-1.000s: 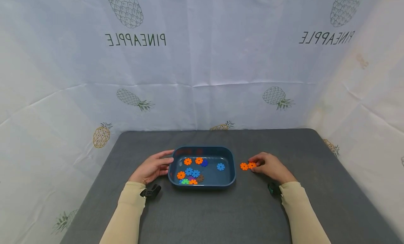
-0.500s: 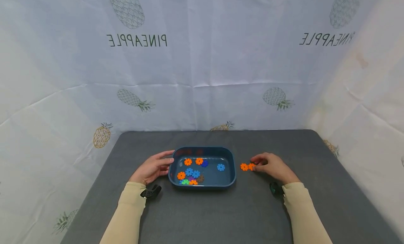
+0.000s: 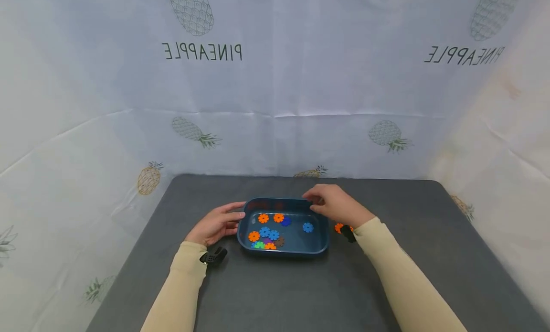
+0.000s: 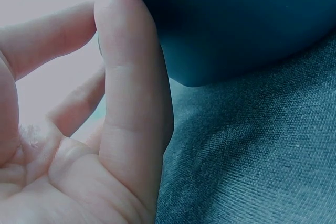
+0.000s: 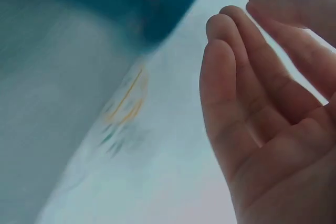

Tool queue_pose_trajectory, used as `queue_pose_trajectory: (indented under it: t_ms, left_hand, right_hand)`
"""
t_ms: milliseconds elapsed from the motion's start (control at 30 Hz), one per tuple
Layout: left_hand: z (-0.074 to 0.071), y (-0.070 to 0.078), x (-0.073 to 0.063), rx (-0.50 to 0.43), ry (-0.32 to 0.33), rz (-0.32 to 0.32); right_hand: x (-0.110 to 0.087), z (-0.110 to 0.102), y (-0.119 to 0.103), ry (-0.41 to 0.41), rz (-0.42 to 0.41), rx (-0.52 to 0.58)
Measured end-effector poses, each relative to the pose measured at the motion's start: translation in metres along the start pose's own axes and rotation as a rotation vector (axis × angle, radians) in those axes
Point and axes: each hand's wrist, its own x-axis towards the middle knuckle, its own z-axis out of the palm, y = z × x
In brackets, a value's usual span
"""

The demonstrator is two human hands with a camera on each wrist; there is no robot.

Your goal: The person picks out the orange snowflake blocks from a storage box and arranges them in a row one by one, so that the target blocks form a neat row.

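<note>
A dark blue rectangular tray (image 3: 283, 253) stands on the table, holding several flower-shaped plastic discs in orange, blue, green, purple and brown. My left hand (image 3: 216, 224) rests its extended fingers against the tray's left end; in the left wrist view a finger (image 4: 131, 77) lies along the outer wall. Over the back right corner of the tray is my right hand (image 3: 333, 203), fingers loosely bent and holding nothing, as the right wrist view shows. A lone light blue disc (image 3: 307, 227) lies at the tray's right side. Two orange discs (image 3: 338, 228) lie outside, partly hidden by the right wrist.
The dark grey table (image 3: 275, 294) ends at a white curtain (image 3: 301, 145) printed with pineapples. A black strap device (image 3: 214, 256) sits at the left wrist.
My right hand has let go of the orange discs and moved left and back, over the tray's corner. The left hand stays at the tray. The head view has shifted slightly.
</note>
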Motion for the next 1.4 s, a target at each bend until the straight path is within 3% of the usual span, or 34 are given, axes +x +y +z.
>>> queue_pose_trajectory:
  t_ms: [200,400,567,867,1400]
  left_hand:
    - [-0.003,0.001,-0.003,-0.010,-0.026,0.030]
    - [-0.004,-0.002,-0.004,0.013,-0.048,0.047]
    - [-0.002,-0.002,-0.004,0.019,-0.036,0.041]
    - [-0.003,0.000,-0.004,0.006,-0.022,0.031]
    - [-0.001,0.001,-0.005,-0.012,-0.016,0.023]
  right_hand:
    - [0.046,0.027,-0.040,-0.176,-0.131,-0.157]
    - [0.064,0.053,-0.057,-0.265,-0.131,-0.287]
    - [0.067,0.062,-0.061,-0.269,-0.104,-0.319]
    - [0.070,0.074,-0.062,-0.247,-0.149,-0.378]
    - [0.069,0.079,-0.060,-0.238,-0.123,-0.400]
